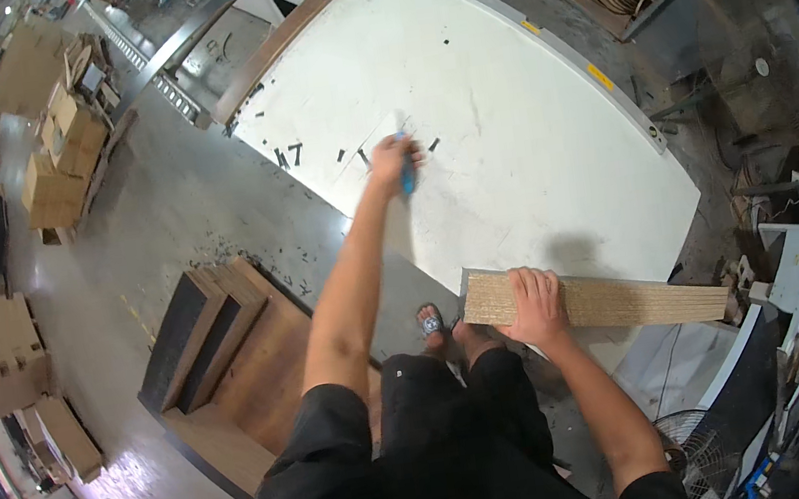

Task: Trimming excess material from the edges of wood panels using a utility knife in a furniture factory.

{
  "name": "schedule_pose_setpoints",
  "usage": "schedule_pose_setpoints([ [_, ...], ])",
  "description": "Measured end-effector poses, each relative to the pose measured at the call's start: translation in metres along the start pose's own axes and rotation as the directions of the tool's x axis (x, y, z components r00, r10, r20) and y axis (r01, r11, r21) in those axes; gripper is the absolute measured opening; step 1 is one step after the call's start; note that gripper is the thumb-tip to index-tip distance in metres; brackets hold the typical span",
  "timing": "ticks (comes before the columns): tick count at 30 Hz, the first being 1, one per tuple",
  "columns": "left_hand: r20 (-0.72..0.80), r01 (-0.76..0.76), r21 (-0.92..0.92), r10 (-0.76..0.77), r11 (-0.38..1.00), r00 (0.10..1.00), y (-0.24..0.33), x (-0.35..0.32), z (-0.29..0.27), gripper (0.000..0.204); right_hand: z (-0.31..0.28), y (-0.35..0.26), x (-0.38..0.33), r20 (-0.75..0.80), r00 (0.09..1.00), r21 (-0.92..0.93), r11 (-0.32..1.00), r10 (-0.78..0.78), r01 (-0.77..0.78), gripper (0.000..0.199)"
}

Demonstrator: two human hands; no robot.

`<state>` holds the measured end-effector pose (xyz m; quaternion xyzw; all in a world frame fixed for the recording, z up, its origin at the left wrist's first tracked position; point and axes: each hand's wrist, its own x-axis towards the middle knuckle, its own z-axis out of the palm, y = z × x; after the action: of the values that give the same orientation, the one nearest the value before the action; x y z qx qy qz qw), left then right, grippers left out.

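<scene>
My left hand (394, 161) reaches out over the white tabletop (508, 154), its fingers closed round a small blue-handled tool (408, 180). Motion smears the far end of that tool, so its exact kind does not show. Short black strips (290, 155) lie scattered around this hand. At the table's near edge, my right hand (536, 307) grips a stack of long, narrow wood-grain boards (628, 300), fingers over the top face. The stack juts to the right, with its layered edges showing and a grey edge at its left end.
Dark-edged brown panels (230, 342) are stacked on the floor to my left, beside black scraps. A metal rail with yellow labels (532, 27) borders the table's far side. Cartons (64, 152) stand far left. A large fan (759, 66) and a smaller fan (693, 448) are at right.
</scene>
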<state>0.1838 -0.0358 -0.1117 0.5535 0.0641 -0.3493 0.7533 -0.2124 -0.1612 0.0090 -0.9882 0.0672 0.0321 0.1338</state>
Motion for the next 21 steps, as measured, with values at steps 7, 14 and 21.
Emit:
schedule_pose_setpoints([
  [7, -0.455, -0.159, 0.051, 0.164, 0.986, 0.875, 0.096, -0.007, -0.230, 0.023, -0.003, 0.003, -0.003, 0.040, 0.999, 0.022, 1.000, 0.005, -0.006, 0.100],
  [14, -0.342, -0.148, 0.677, 0.486, 0.721, 0.804, 0.084, 0.009, -0.157, 0.036, 0.010, 0.009, -0.002, -0.077, 0.997, -0.010, 1.000, 0.028, -0.029, 0.102],
  [21, 0.242, -0.459, 0.778, 0.470, 0.429, 0.849, 0.008, -0.013, 0.018, 0.042, 0.007, 0.002, 0.000, -0.053, 0.999, -0.068, 0.998, -0.008, 0.005, 0.105],
])
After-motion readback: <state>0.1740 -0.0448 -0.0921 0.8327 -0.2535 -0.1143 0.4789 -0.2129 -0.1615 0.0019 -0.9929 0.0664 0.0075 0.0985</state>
